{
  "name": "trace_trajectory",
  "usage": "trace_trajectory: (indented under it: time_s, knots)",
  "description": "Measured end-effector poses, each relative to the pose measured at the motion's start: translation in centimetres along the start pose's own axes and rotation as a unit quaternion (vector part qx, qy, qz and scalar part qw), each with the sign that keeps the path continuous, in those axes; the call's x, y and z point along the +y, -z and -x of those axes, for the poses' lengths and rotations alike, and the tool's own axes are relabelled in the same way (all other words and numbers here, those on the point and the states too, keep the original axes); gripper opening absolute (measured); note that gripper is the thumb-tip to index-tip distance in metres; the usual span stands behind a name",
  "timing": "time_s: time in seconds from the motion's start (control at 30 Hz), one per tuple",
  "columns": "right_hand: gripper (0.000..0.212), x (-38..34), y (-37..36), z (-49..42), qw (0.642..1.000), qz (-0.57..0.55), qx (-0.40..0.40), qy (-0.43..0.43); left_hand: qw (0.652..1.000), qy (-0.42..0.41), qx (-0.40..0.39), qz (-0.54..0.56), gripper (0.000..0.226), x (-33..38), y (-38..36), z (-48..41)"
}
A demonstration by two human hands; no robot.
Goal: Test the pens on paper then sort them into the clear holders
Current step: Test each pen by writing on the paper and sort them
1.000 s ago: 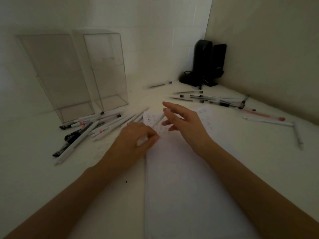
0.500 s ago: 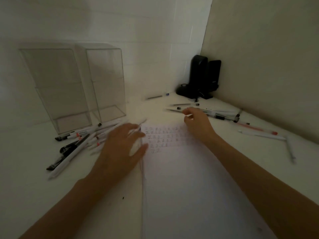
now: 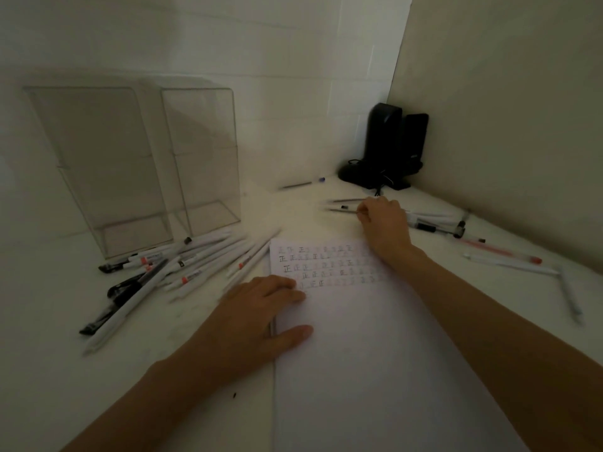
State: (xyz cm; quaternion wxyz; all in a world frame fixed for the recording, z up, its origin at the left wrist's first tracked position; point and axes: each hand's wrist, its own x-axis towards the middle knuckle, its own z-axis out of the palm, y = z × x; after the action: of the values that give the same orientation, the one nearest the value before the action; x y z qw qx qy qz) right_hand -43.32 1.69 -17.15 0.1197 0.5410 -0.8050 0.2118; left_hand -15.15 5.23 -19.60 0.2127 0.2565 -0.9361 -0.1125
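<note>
1. At a dim white bench point(image 3: 49, 370), we find the left hand point(image 3: 257, 314) lying flat with its fingers straight. It presses the left edge of a white sheet of paper point(image 3: 359, 370) that carries rows of small test marks near its top.
2. The right hand point(image 3: 385, 220) reaches past the sheet's far edge. Its fingers curl onto the end of a slim grey pen point(image 3: 339, 209), which lies on the bench among other loose pens near a pair of black speakers point(image 3: 388, 148).
3. Two tall clear plastic holders point(image 3: 202, 158) stand at the far left, and we can make out no pens inside them. A heap of white-barrelled pens point(image 3: 202, 256) lies just in front of them, left of the paper.
4. We judge the slim pen light, stiff and smooth, and likely to roll or slip from a grip at its very end. A pinch of thumb and two fingers low on the barrel, near the tip, should suit writing.
5. We judge the thin sheet apt to slide, so the flat hand serves as its anchor.
6. A red-capped clear pen point(image 3: 499, 252) lies with others on the right, well apart from the holders.
</note>
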Motion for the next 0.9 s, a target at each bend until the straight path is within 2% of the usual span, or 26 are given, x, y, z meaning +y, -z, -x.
trace_trajectory:
  time_s: [0.1,0.17,0.23,0.27,0.33,0.4,0.5,0.6,0.73,0.9]
  knots:
    - [0.019,-2.2,2.9,2.5,0.990,-0.139,0.002,0.033,1.000,0.011,0.007,0.018,0.073,0.3,0.3,-0.1]
    - [0.016,-3.7,5.1,5.3,0.978,-0.191,-0.054,0.060,0.995,0.021,0.091,0.031,0.056,0.4,0.6,-0.2]
    - [0.010,-4.9,6.8,8.5,0.963,-0.224,-0.124,0.079,0.983,0.037,0.181,0.022,0.051,0.5,1.2,-0.3]
    - [0.007,-5.4,7.4,9.9,0.952,-0.251,-0.159,0.078,0.980,0.042,0.193,0.011,0.052,0.5,1.4,-0.4]
    - [0.007,-6.1,8.1,11.8,0.928,-0.310,-0.194,0.073,0.985,0.035,0.165,-0.031,0.053,0.4,1.5,-0.4]
    - [0.006,-6.4,8.0,12.9,0.896,-0.398,-0.190,0.048,0.991,0.017,0.120,-0.058,0.048,0.5,1.5,-0.4]
    - [0.004,-6.2,7.4,13.6,0.836,-0.525,-0.160,-0.013,0.997,0.033,0.068,0.001,0.039,1.3,1.4,-0.4]
    - [0.004,-6.0,6.7,14.1,0.773,-0.610,-0.170,-0.028,0.997,0.039,0.044,0.052,0.036,1.8,1.0,-0.4]
    - [0.003,-6.3,6.0,14.4,0.754,-0.628,-0.192,-0.015,0.998,0.011,0.032,0.056,0.050,1.9,1.0,-0.3]
    - [0.006,-6.4,6.0,14.5,0.723,-0.665,-0.187,-0.016,0.998,0.000,0.063,0.012,0.046,2.2,1.4,-0.1]
